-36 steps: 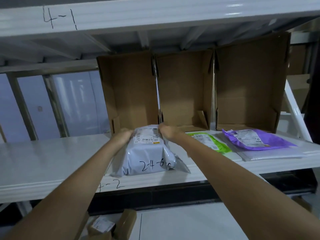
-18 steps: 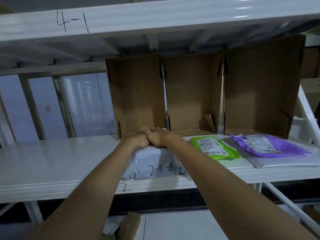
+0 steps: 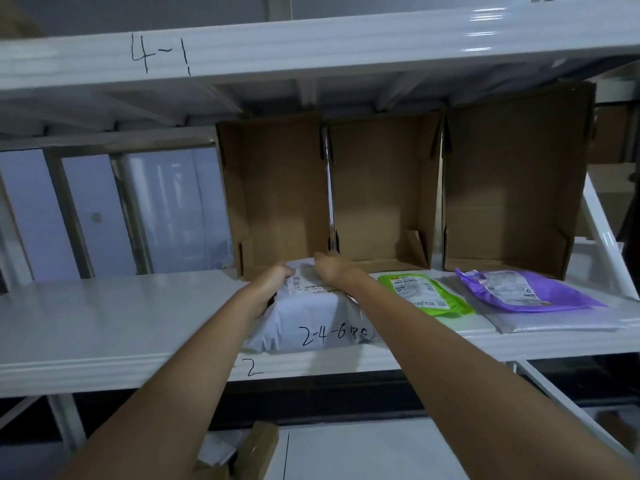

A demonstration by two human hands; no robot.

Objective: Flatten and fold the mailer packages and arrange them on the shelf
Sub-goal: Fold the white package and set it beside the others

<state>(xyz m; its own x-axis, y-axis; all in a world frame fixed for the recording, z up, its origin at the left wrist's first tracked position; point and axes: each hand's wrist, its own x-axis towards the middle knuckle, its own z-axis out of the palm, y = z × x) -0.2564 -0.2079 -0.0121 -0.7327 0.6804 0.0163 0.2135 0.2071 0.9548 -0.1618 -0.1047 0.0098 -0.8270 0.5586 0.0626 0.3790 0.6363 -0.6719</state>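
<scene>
A bulky grey mailer (image 3: 311, 317) with "2-4-6" handwritten on its near face lies on the white shelf (image 3: 104, 323), in front of an open cardboard box. My left hand (image 3: 273, 282) grips its far left corner, fingers curled over the white shipping label. At the mailer's far edge, my right hand (image 3: 332, 268) has its fingers bent down over the rim, their tips hidden. A green mailer (image 3: 422, 292) lies flat to the right. Further right, a purple mailer (image 3: 540, 296) rests on a flat grey mailer (image 3: 554, 320).
Three open cardboard boxes (image 3: 284, 202) (image 3: 381, 195) (image 3: 512, 188) stand on their sides along the back of the shelf. An upper shelf marked "4-1" (image 3: 159, 58) hangs overhead. A small cardboard box (image 3: 256, 448) sits on the level below. The shelf's left part is bare white.
My hands, pressed together on top of the grey mailer half a second ago, have parted to its far corners. The shipping label shows again.
</scene>
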